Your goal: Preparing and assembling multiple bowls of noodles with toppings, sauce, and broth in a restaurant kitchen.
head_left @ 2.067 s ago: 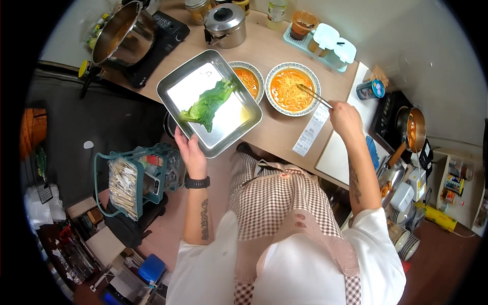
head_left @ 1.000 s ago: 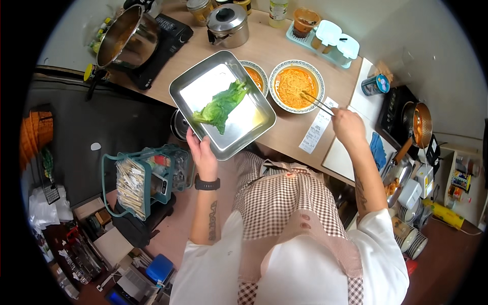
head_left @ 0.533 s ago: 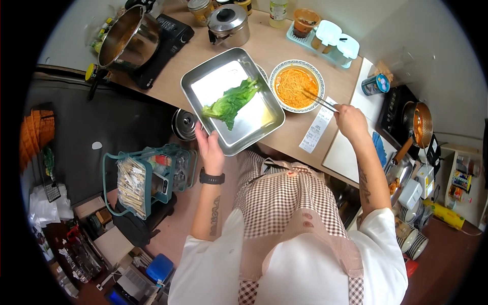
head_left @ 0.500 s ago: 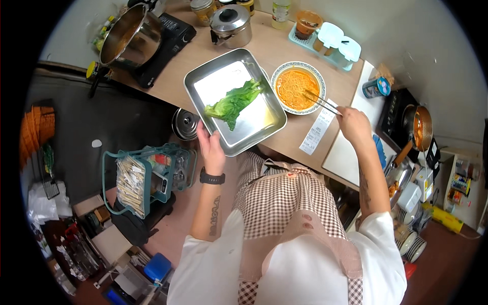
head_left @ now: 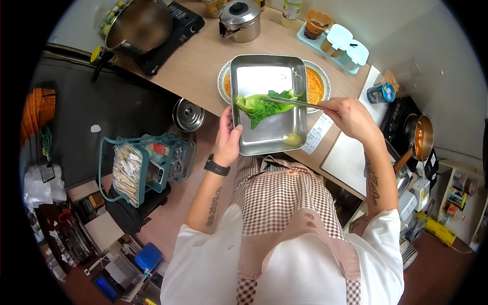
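My left hand (head_left: 229, 138) grips the lower left edge of a rectangular metal tray (head_left: 267, 136), holding it over the near part of the table. Green lettuce leaves (head_left: 258, 109) lie in the tray, and a little yellowish liquid pools in its near right corner. In my right hand (head_left: 352, 118) is a pair of metal chopsticks (head_left: 307, 104); their tips are at the lettuce. A bowl of noodles in orange broth (head_left: 316, 87) is partly hidden behind the tray's right side. Another patterned bowl (head_left: 222, 85) peeks out at its left.
A printed paper slip (head_left: 318, 133) lies right of the tray. Farther back stand a lidded pot (head_left: 241, 21) and light-blue condiment containers (head_left: 339, 39). A large pot (head_left: 140, 25) sits on a portable stove at the left; a pan (head_left: 423, 137) is at the right.
The tray has moved right and turned straighter, now covering part of the noodle bowl. The chopsticks have left the noodles for the lettuce. A second bowl shows at the tray's left.
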